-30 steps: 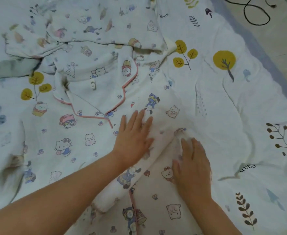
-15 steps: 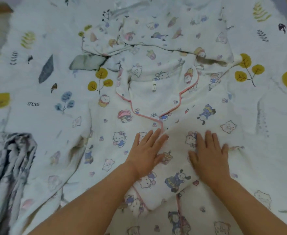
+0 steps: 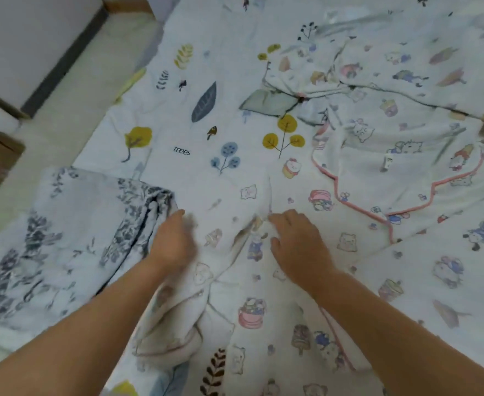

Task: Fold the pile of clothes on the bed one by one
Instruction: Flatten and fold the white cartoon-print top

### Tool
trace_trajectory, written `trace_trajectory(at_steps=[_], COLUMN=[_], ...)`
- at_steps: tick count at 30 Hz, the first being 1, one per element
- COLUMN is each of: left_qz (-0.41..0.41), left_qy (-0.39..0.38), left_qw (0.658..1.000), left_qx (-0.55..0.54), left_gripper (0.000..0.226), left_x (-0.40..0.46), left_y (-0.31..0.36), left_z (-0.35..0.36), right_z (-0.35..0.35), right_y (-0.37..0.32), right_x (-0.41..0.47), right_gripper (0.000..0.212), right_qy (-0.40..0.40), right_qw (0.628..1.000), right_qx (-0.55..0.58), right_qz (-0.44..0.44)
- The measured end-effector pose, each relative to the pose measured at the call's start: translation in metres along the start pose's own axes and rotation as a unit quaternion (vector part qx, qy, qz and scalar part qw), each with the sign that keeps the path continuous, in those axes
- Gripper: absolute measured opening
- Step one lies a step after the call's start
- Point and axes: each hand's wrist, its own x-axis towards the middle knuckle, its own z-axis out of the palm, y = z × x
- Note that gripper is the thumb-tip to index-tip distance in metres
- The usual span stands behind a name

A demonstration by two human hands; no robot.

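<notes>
Beneath both hands lies the white cartoon-print pyjama top with pink piping [image 3: 357, 212], spread front-up on the white leaf-and-tree-patterned bed sheet [image 3: 178, 124] so that its panels can be squared before folding. The right hand [image 3: 297, 244] rests palm-down on the cloth near the shoulder seam, its fingers bent at the tips over a raised crease; whether they pinch that crease or only press it cannot be told. The left hand [image 3: 172, 244], blurred, lies over the outer edge of the garment's sleeve [image 3: 175, 318], fingers pointing away from the person; its grasp likewise cannot be told. The two hands are apart, with a puckered ridge of cloth between them, a placement that suits drawing the sleeve across the body, the right hand anchoring the fold line. Just beyond the left hand's fingertips, on its outer side, sits a blue-grey floral-print fabric bundle [image 3: 72, 230], kept off the working area. Beyond the right hand the collar lies open and flat, and farther off, the remaining crumpled cartoon-print clothes [image 3: 392, 67] wait in a heap, with a pale green garment [image 3: 269, 102] tucked at its edge.
</notes>
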Motion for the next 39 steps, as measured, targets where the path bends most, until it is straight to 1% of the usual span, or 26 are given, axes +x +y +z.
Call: trace_trajectory(at_steps=[3, 5, 7, 8, 10, 11, 12, 13, 14, 15, 16, 17, 19, 21, 23, 25, 26, 27, 28, 29, 30, 31, 32, 34, 36, 39], left_qz=[-0.027, -0.020, 0.010, 0.033, 0.092, 0.130, 0.173, 0.212, 0.239, 0.254, 0.266, 0.274, 0.293, 0.294, 0.269, 0.214, 0.183, 0.163, 0.156, 0.164, 0.179, 0.193, 0.200, 0.207, 0.211, 0.172], left_qy=[-0.135, -0.187, -0.206, -0.197, -0.166, -0.146, -0.130, -0.125, -0.141, -0.183, -0.228, -0.277, -0.368, -0.446, -0.531, -0.592, -0.596, -0.558, -0.474, -0.363, -0.247, -0.146, -0.078, -0.017, 0.003, 0.010], left_qw=[0.989, 0.979, 0.972, 0.972, 0.971, 0.971, 0.970, 0.965, 0.958, 0.947, 0.934, 0.919, 0.882, 0.845, 0.803, 0.774, 0.774, 0.801, 0.851, 0.905, 0.945, 0.966, 0.974, 0.978, 0.977, 0.981], left_qx=[-0.046, -0.076, -0.112, -0.126, -0.145, -0.136, -0.114, -0.090, -0.075, -0.071, -0.069, -0.060, -0.028, -0.005, 0.000, -0.062, -0.109, -0.146, -0.163, -0.148, -0.121, -0.095, -0.072, -0.036, 0.018, 0.090], left_gripper=[0.022, 0.013, 0.019, 0.021, 0.024, 0.027, 0.031, 0.033, 0.028, 0.015, 0.014, 0.034, 0.063, 0.081, 0.082, 0.066, 0.053, 0.041, 0.032, 0.026, 0.022, 0.021, 0.021, 0.021, 0.026, 0.046], left_x=[0.008, 0.007, 0.001, -0.004, -0.018, -0.027, -0.038, -0.048, -0.058, -0.067, -0.075, -0.082, -0.091, -0.094, -0.089, -0.084, -0.081, -0.077, -0.071, -0.062, -0.052, -0.042, -0.033, -0.014, 0.003, 0.018], left_y=[-0.016, -0.018, -0.012, -0.006, 0.015, 0.027, 0.040, 0.055, 0.069, 0.083, 0.096, 0.106, 0.122, 0.130, 0.136, 0.145, 0.151, 0.155, 0.159, 0.163, 0.166, 0.170, 0.174, 0.182, 0.192, 0.203], left_z=[-0.003, -0.007, -0.013, -0.017, -0.024, -0.027, -0.028, -0.029, -0.028, -0.025, -0.022, -0.016, -0.005, 0.004, 0.009, 0.013, 0.017, 0.023, 0.029, 0.036, 0.042, 0.045, 0.049, 0.057, 0.069, 0.089], right_z=[0.013, 0.018, 0.019, 0.016, 0.004, -0.004, -0.013, -0.022, -0.030, -0.037, -0.043, -0.049, -0.061, -0.071, -0.077, -0.076, -0.074, -0.071, -0.066, -0.061, -0.057, -0.054, -0.051, -0.046, -0.041, -0.028], right_y=[-0.025, -0.033, -0.038, -0.040, -0.044, -0.046, -0.045, -0.043, -0.038, -0.031, -0.022, -0.013, 0.008, 0.034, 0.062, 0.088, 0.097, 0.105, 0.111, 0.115, 0.118, 0.118, 0.115, 0.104, 0.090, 0.074], right_x=[0.022, 0.031, 0.037, 0.039, 0.042, 0.043, 0.043, 0.043, 0.041, 0.039, 0.036, 0.034, 0.029, 0.020, 0.009, -0.004, -0.010, -0.016, -0.021, -0.027, -0.031, -0.035, -0.038, -0.047, -0.058, -0.078], right_gripper=[0.035, 0.034, 0.029, 0.025, 0.027, 0.034, 0.038, 0.044, 0.047, 0.043, 0.032, 0.023, 0.021, 0.023, 0.025, 0.027, 0.024, 0.021, 0.023, 0.031, 0.041, 0.052, 0.063, 0.080, 0.087, 0.085], right_qy=[-0.015, -0.027, -0.048, -0.063, -0.099, -0.128, -0.153, -0.174, -0.198, -0.224, -0.244, -0.245, -0.218, -0.182, -0.136, -0.074, -0.042, -0.016, 0.000, 0.006, 0.000, -0.006, -0.015, -0.045, -0.079, -0.119], right_qw=[0.999, 0.999, 0.998, 0.998, 0.991, 0.974, 0.945, 0.902, 0.856, 0.826, 0.821, 0.829, 0.833, 0.796, 0.764, 0.766, 0.782, 0.806, 0.829, 0.849, 0.866, 0.880, 0.893, 0.907, 0.909, 0.918], right_qx=[-0.009, -0.011, -0.007, -0.007, 0.057, 0.133, 0.224, 0.314, 0.384, 0.417, 0.415, 0.393, 0.362, 0.415, 0.461, 0.453, 0.423, 0.378, 0.327, 0.282, 0.243, 0.207, 0.166, 0.079, 0.019, 0.016], right_qz=[-0.040, -0.044, -0.027, -0.011, 0.071, 0.128, 0.185, 0.239, 0.283, 0.305, 0.307, 0.312, 0.357, 0.401, 0.431, 0.449, 0.455, 0.456, 0.453, 0.447, 0.438, 0.427, 0.419, 0.412, 0.409, 0.378])
